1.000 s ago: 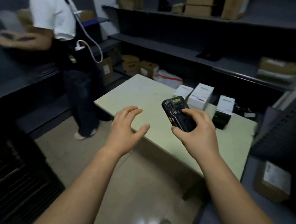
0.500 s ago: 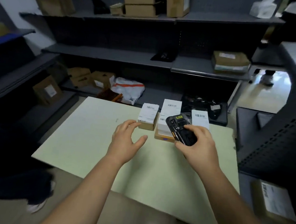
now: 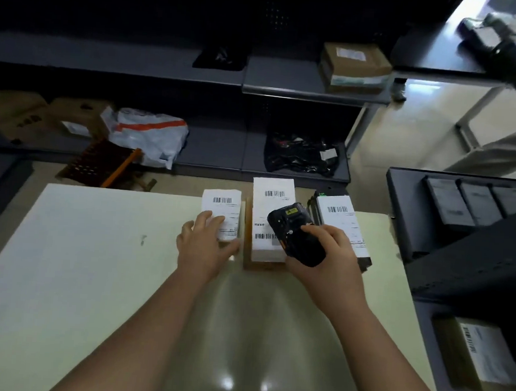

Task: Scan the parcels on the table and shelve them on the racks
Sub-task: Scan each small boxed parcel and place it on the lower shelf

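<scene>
Three parcels with white barcode labels stand in a row at the far edge of the pale table (image 3: 78, 259): a small left parcel (image 3: 224, 206), a taller middle parcel (image 3: 270, 202) and a dark right parcel (image 3: 339, 216). My left hand (image 3: 202, 246) lies on the left parcel, fingers spread over its label and thumb at its near side. A black handheld scanner (image 3: 293, 236) sits in my right hand (image 3: 328, 258), held over the middle parcel with its head pointing away from me.
Dark racks run behind the table, holding a brown box (image 3: 354, 67), a white plastic mailer (image 3: 148, 135), cardboard boxes (image 3: 42, 116) and a black bag (image 3: 302, 155). A rack on the right carries dark boxes (image 3: 463, 203) and a labelled brown parcel (image 3: 480, 354).
My view has swung from another person and the table's corner to directly over the parcels. My left hand came down onto the left parcel; the scanner moved over the middle one.
</scene>
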Tool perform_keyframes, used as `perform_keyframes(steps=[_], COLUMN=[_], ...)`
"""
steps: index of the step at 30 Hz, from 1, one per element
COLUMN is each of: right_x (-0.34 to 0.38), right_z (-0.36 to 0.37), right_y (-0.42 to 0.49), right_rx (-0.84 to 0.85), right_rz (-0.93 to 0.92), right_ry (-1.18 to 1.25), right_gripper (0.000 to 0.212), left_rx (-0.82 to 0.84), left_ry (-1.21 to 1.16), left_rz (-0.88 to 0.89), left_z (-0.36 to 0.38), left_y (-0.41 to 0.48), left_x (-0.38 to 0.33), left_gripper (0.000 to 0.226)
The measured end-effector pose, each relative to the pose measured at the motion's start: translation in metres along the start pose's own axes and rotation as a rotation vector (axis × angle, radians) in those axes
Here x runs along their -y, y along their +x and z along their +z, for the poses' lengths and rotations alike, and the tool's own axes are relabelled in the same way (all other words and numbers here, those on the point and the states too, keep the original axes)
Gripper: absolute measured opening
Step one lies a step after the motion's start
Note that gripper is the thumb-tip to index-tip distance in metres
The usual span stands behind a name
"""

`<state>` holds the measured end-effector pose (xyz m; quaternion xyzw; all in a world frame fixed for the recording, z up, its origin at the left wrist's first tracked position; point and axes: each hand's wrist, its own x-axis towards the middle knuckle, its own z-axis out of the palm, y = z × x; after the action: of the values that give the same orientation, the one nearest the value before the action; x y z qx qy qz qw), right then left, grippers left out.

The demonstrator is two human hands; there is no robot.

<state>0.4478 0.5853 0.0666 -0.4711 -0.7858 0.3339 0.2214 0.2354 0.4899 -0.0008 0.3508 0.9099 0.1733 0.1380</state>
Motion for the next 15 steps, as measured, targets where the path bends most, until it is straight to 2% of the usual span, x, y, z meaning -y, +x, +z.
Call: perform_keyframes(steps=[3,5,10,15], right_x=[-0.003,-0.007,-0.008,0.017], right_z=[0.006,0.008,0.009,-0.010], right_y=[0.010,0.014,0.016,0.008], right_rx=[-0.012,-0.016,-0.009,-0.002], right_rz=[-0.003,-0.006,0.016,-0.040], right_ry=[0.005,0.005,0.018,0.026], right_gripper=[0.061,0.062,0.061,0.057], left_rx=[0.075,0.068,-0.010,-0.207], left_ry=[0.048,0.053,-0.056,-0.077], left_rz=[-0.011,-0.017,-0.079,0.002], left_z=[0.019,0.028,0.033,-0.009], left_y=[0.025,0.032,0.032,0.004], left_x=[0.003,0.001,-0.001,-0.008], left_gripper=[0.074,0.071,0.065,0.059])
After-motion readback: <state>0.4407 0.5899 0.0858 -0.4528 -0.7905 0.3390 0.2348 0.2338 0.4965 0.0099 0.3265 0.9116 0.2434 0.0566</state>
